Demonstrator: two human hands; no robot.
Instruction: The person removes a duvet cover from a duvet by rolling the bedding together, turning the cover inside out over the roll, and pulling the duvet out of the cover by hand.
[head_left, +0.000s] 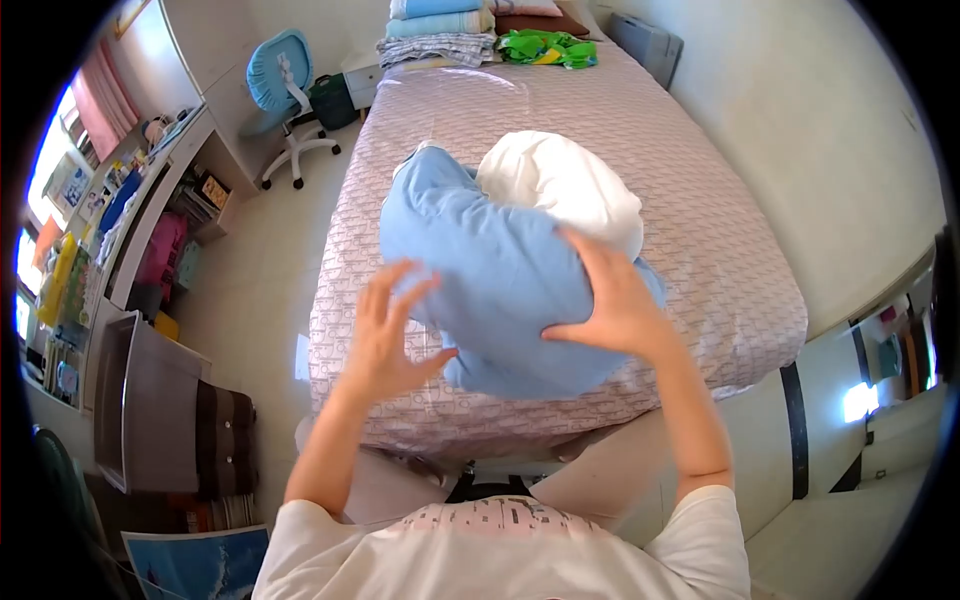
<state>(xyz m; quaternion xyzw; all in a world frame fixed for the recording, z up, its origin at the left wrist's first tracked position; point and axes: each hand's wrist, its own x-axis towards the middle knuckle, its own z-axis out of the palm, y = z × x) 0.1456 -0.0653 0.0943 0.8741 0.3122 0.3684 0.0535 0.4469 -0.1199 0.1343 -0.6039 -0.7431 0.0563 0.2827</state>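
A bundle of blue cloth (500,290) lies on the bed near its front edge. White cloth (560,180) bulges out from behind it on the far side. My right hand (615,300) rests on the right part of the blue cloth, thumb and fingers spread apart. Just off the left side of the bundle is my left hand (390,335), slightly blurred, its fingers apart and nothing between them. The underside of the bundle is hidden.
Folded bedding (437,50) and a green bag-like item (548,48) sit at the bed's far end. A blue chair (280,85) and a long desk (150,215) stand left. A grey bin-like box (150,400) is at the lower left.
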